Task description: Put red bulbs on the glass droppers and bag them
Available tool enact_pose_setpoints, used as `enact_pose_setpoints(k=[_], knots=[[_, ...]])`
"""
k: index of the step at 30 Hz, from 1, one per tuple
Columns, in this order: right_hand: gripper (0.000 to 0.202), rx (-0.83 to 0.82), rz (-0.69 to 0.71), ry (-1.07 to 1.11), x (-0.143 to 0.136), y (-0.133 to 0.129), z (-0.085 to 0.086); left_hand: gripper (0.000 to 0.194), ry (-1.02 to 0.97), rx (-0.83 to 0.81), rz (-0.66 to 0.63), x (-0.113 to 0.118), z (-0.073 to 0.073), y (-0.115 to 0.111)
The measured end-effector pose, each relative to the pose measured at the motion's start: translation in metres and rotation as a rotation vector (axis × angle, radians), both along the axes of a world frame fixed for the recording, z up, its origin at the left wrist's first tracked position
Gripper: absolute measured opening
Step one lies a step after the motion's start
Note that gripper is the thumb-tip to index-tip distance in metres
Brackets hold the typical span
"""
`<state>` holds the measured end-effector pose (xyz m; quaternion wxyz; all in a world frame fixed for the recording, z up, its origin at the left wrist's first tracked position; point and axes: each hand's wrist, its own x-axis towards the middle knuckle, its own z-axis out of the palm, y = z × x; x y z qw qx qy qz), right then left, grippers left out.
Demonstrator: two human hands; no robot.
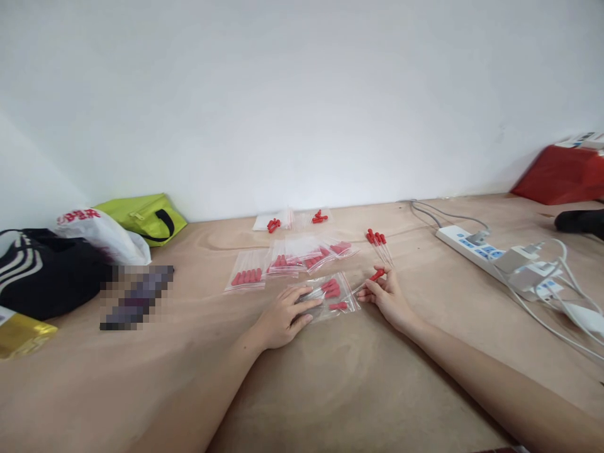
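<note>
My right hand [381, 296] pinches a dropper with a red bulb [377, 275]. Its thin clear stem points left, toward the edge of a clear zip bag [349, 302]. Several more red bulbs show inside that bag. Over the bag's left part lies my left hand [287, 314], its fingers stretched out and apart, touching the plastic. Just beyond my right hand lies a loose group of red-bulb droppers [375, 237], stems toward me. Filled zip bags [248, 270] lie in an overlapping row behind the bag under my left hand.
Farther back are two small piles of red pieces [274, 224] on clear bags by the wall. To the right lies a white power strip [472, 245] with chargers and loose cables. A green bag [146, 217], a white plastic bag [101, 236] and a black bag [51, 277] stand left.
</note>
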<state>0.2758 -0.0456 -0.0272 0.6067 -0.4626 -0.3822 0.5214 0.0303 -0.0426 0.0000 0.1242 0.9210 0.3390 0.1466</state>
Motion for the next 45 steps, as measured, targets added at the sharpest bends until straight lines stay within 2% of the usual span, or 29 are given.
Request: enact_pose_setpoints(k=[5, 9, 13, 18, 24, 27, 30, 34, 36, 40, 45], knots=[[0.042, -0.024, -0.048, -0.012, 0.0, 0.001, 0.0, 0.035, -0.005, 0.011, -0.004, 0.0, -0.002, 0.001], [0.033, -0.107, 0.053, -0.124, 0.001, 0.001, 0.002, 0.035, 0.005, 0.007, 0.006, -0.001, -0.001, 0.0], [0.037, -0.091, 0.101, -0.231, -0.001, -0.002, 0.003, 0.036, 0.005, 0.005, 0.011, 0.0, 0.0, 0.0], [0.025, -0.08, 0.204, -0.41, -0.004, 0.0, 0.002, 0.037, -0.004, -0.006, 0.02, 0.0, -0.001, 0.0], [0.021, -0.001, 0.234, -0.441, -0.002, 0.004, -0.001, 0.037, 0.019, -0.013, 0.021, -0.001, -0.001, 0.001], [0.02, 0.018, 0.318, -0.453, 0.001, 0.006, -0.001, 0.037, 0.018, 0.002, 0.002, -0.001, -0.002, 0.001], [0.02, -0.035, 0.406, -0.44, 0.003, 0.009, -0.002, 0.037, 0.017, 0.018, -0.011, -0.001, -0.001, 0.001], [0.016, 0.022, 0.299, -0.502, 0.002, 0.013, -0.006, 0.035, 0.023, 0.021, -0.021, -0.001, -0.001, 0.002], [0.014, 0.058, 0.314, -0.538, 0.001, 0.013, -0.008, 0.035, 0.022, 0.024, -0.023, -0.001, -0.002, 0.002], [0.019, 0.037, 0.438, -0.49, 0.001, 0.009, -0.002, 0.036, 0.025, 0.02, -0.022, -0.001, -0.003, 0.002], [0.037, -0.051, 0.423, -0.446, -0.002, 0.009, 0.01, 0.037, 0.035, 0.009, -0.02, -0.001, -0.001, 0.002]])
